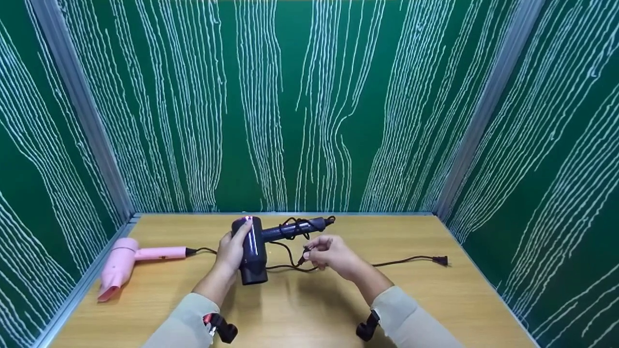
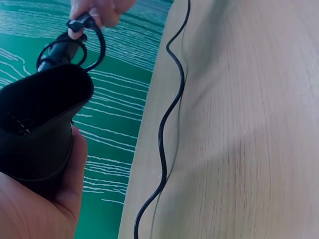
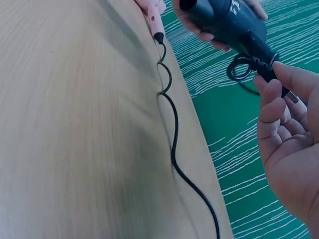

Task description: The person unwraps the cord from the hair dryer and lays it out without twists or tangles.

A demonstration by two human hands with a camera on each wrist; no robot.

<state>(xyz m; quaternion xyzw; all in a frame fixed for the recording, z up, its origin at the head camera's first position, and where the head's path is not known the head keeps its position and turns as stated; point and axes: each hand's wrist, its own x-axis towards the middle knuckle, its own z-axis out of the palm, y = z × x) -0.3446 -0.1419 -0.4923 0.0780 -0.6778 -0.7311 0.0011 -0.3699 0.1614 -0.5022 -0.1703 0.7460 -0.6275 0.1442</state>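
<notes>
A black hair dryer is held up over the table by my left hand, whose fingers wrap its barrel with the thumb along the top. Its wide nozzle faces the camera in the left wrist view. The handle points right, with the dryer's own cord coiled round it. Just below the handle, my right hand pinches the plug of that cord between thumb and fingers. Metal prongs show past the fingertips in the right wrist view.
A pink hair dryer lies on the left of the wooden table. Its black cord stretches across behind my hands to a plug on the right. Green walls with white wavy lines enclose the table's back and sides.
</notes>
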